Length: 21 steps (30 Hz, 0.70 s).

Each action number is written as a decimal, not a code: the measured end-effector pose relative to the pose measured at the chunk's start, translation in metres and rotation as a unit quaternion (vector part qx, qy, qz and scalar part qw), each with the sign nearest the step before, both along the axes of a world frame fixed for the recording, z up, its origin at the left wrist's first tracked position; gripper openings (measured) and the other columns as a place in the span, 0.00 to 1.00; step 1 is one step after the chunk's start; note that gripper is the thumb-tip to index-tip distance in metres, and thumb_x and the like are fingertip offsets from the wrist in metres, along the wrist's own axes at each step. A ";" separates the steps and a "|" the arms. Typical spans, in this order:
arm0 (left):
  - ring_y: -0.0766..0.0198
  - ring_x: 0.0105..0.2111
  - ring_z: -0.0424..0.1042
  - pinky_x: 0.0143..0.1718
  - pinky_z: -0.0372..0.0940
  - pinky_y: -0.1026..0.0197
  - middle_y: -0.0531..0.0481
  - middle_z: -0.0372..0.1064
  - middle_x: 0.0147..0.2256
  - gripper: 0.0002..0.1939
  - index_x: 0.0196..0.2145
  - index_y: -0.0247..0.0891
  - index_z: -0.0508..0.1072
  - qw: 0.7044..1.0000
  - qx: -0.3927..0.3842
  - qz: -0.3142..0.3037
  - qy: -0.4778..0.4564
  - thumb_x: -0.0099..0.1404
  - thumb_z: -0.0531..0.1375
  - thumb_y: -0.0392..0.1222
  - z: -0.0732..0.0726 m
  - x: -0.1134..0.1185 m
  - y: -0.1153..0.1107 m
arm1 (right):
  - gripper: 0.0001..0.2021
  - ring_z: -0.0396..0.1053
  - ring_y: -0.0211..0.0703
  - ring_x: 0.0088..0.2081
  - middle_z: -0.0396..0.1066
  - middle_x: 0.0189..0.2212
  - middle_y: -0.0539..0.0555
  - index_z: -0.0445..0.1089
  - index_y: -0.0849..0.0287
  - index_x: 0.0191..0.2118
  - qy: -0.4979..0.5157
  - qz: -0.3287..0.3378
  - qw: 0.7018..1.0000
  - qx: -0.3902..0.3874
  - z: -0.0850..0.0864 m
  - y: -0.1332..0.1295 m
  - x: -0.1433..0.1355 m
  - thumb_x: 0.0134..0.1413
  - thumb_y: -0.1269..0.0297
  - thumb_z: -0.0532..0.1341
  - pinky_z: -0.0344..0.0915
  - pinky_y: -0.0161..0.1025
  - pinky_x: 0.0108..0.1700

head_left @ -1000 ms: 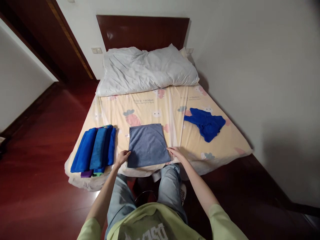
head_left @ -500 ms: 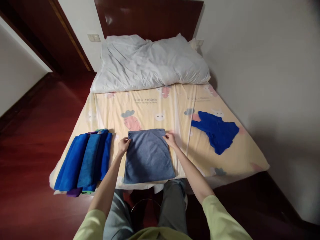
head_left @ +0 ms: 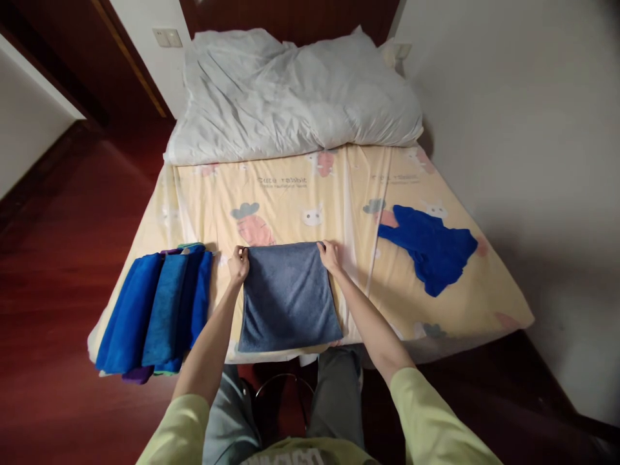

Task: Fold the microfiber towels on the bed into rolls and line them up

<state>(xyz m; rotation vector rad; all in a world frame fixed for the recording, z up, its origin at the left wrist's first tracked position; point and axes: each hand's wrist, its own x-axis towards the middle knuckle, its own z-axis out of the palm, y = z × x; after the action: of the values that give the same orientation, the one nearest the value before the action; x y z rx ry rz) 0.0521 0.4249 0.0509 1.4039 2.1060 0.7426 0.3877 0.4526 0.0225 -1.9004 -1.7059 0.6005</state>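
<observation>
A grey-blue towel (head_left: 289, 300) lies spread as a near-square at the front edge of the bed. My left hand (head_left: 239, 263) pinches its far left corner, and my right hand (head_left: 330, 256) grips the far right corner. The far edge between them looks straight and slightly raised. To the left sits a pile of rolled or folded blue towels (head_left: 165, 310), with purple and green edges peeking out. Over on the right, a crumpled bright blue cloth (head_left: 431, 248) rests by itself.
The bed (head_left: 300, 194) has a yellow sheet printed with carrots and rabbits. A white quilt (head_left: 295, 103) is bunched at the head, before a dark wooden headboard (head_left: 290, 16). A wall (head_left: 513, 129) runs along the right; dark red floor (head_left: 53, 271) lies to the left.
Both hands have taken hold of the towel's far corners and its far edge is now lifted a little. The view has tipped slightly downward.
</observation>
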 end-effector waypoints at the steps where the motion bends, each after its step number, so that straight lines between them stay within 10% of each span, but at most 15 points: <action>1: 0.54 0.37 0.76 0.36 0.61 0.62 0.41 0.77 0.36 0.17 0.49 0.38 0.70 1.000 -0.003 0.001 0.006 0.72 0.49 0.47 0.001 0.001 0.003 | 0.15 0.69 0.47 0.32 0.75 0.32 0.59 0.73 0.58 0.37 -0.003 -0.009 1.000 0.000 0.000 0.001 -0.001 0.66 0.57 0.52 0.59 0.38 0.37; 15: 0.53 0.45 0.72 0.46 0.64 0.57 0.38 0.71 0.47 0.13 0.43 0.36 0.75 0.990 -0.020 -0.043 0.131 0.65 0.57 0.44 0.000 -0.002 0.023 | 0.06 0.70 0.49 0.45 0.75 0.41 0.63 0.75 0.64 0.37 -0.004 -0.070 0.997 0.017 -0.003 0.021 -0.009 0.55 0.69 0.62 0.63 0.41 0.51; 21: 0.57 0.37 0.75 0.39 0.67 0.61 0.45 0.76 0.35 0.14 0.40 0.34 0.77 0.995 -0.084 -0.035 -0.042 0.56 0.64 0.42 -0.001 -0.015 0.038 | 0.10 0.73 0.41 0.34 0.76 0.31 0.51 0.74 0.61 0.38 0.197 -0.115 0.971 -0.072 -0.009 0.031 -0.001 0.45 0.68 0.66 0.70 0.38 0.42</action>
<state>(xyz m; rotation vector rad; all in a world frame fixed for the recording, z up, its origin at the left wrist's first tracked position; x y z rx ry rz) 0.0369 0.4630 0.0503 1.3251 1.9934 0.5716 0.3871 0.4838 0.0139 -1.8856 -1.2024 0.9569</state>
